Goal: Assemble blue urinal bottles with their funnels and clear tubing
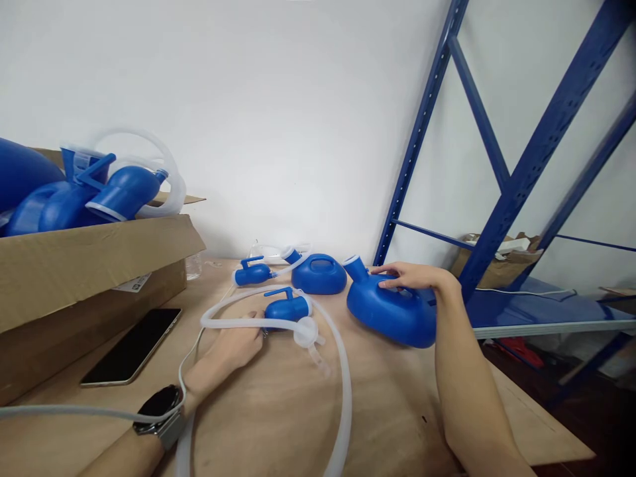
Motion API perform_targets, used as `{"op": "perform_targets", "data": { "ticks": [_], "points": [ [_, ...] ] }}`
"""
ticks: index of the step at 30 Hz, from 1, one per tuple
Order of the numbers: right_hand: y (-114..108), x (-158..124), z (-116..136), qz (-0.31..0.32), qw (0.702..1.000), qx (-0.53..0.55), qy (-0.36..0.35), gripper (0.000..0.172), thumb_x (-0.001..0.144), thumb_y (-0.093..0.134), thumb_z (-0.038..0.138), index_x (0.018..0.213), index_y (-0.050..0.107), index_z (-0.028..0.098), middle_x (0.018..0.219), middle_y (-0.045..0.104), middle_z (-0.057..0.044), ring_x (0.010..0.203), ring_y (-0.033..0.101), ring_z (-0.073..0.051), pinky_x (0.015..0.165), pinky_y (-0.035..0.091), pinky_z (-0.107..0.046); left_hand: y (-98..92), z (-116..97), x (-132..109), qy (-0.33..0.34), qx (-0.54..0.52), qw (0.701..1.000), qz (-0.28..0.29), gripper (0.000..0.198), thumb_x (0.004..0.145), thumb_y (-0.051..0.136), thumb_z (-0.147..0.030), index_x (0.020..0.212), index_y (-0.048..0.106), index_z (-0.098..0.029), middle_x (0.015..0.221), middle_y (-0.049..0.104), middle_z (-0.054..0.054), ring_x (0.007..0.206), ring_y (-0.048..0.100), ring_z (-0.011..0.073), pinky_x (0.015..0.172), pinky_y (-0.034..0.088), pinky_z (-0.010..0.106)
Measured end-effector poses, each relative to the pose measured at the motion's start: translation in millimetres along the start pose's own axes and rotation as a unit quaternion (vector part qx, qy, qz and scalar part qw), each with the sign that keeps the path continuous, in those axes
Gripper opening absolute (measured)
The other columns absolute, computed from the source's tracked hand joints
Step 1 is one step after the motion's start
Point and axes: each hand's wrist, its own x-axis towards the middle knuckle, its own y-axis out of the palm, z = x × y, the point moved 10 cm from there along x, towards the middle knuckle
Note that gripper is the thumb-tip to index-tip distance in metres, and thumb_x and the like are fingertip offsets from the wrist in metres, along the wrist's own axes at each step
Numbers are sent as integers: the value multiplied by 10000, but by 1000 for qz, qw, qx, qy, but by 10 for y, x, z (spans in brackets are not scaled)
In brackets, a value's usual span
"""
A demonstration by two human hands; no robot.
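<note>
Plywood tabletop carries everything, with one blue steel rack beyond the right hand. One cardboard box, left of the left hand, holds more blue parts. Two blue jugs: the right hand lies flat on the near jug, fingers spread; the far jug sits between the hands. One clear hose loops past the left hand, which presses on it. One smartphone lies left of that hand. Two blue funnel caps lie just ahead of it.

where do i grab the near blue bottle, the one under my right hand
Probably by the built-in handle on top of the blue bottle, coming from above, where the right hand already rests. It lies flat on the table with its neck angled up-left, so the handle faces up.
</note>
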Motion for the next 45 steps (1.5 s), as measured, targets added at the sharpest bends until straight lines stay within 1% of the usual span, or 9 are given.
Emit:
{"op": "perform_targets", "data": {
  "ticks": [4, 9, 13, 17, 20, 24, 29, 37, 45],
  "points": [
    [122, 137, -250, 30, 999, -13, 40, 792, 674, 780, 618, 1349, 672, 220, 1229, 735, -124, 1104, 703, -326, 915, 573, -374, 360, 84, -30, 0, 51, 996, 78, 209, 853, 496, -185, 958, 672, -227, 993, 731, 99, 848, 696, 297, 778, 507, 422],
    [34, 89, -140, 7, 997, -50, 61, 747, 708, 741, 682, 1277, 716, 198, 1310, 691, -153, 1228, 637, -368, 1038, 514, -422, 279, 12, -32, 0, 59, 996, 62, 156, 892, 499, -272, 893, 650, -232, 880, 708, 91, 728, 663, 275, 687, 483, 408],
    [-49, -19, 630, -100, 991, -78, -36, 776, 823, 663, 675, 1439, 592, 209, 1438, 592, -159, 1318, 556, -381, 1121, 437, -460, 194, -59, -19, 0, 36, 997, 72, 187, 891, 510, -308, 930, 668, -214, 962, 719, 113, 798, 677, 299, 720, 503, 417],
    [607, 49, 1743, -62, 953, -80, -285, 673, 914, 608, 629, 1494, 522, 298, 1514, 528, -76, 1381, 491, -317, 1174, 369, -434, 282, -23, -5, 15, 11, 996, 84, 268, 914, 514, -337, 1070, 683, -200, 1058, 732, 126, 877, 694, 302, 800, 517, 424],
    [1162, 315, 2043, -83, 922, -175, -336, 957, 768, 803, 586, 1580, 384, 302, 1633, 360, -126, 1501, 287, -405, 1219, 229, -574, 295, 30, 10, 32, -12, 998, 51, 323, 918, 529, -330, 1182, 665, -203, 1173, 722, 137, 996, 690, 319, 888, 510, 443],
    [1575, 579, 1929, -117, 915, -218, -318, 1025, 729, 863, 458, 1596, 343, 289, 1601, 364, -182, 1431, 372, -434, 1150, 320, -615, 297, 53, 25, 41, -23, 998, 45, 310, 925, 513, -302, 1174, 671, -206, 1147, 727, 127, 992, 693, 298, 896, 521, 417],
    [1594, 522, 1583, -156, 935, -173, -268, 913, 677, 861, 389, 1501, 489, 264, 1524, 454, -167, 1325, 478, -400, 1061, 454, -550, 345, -215, -15, 164, 76, 981, 70, 265, 980, 460, -228, 1165, 645, -183, 1110, 714, 117, 972, 688, 266, 843, 537, 380],
    [1651, 542, 1390, -111, 958, -82, -250, 867, 606, 885, 402, 1399, 587, 219, 1489, 555, -131, 1404, 472, -376, 1162, 383, -519, 431, -347, -176, 341, 158, 927, 5, 301, 1018, 414, -105, 1239, 595, -198, 1156, 702, 104, 1001, 682, 230, 853, 542, 367],
    [1681, 569, 1452, -102, 956, -78, -265, 886, 598, 893, 419, 1402, 587, 205, 1428, 596, -139, 1344, 528, -371, 1135, 406, -510, 488, -291, -131, 278, 75, 955, 77, 310, 977, 429, -71, 1206, 611, -173, 1179, 710, 125, 1046, 689, 243, 867, 563, 381]
  ]
}}
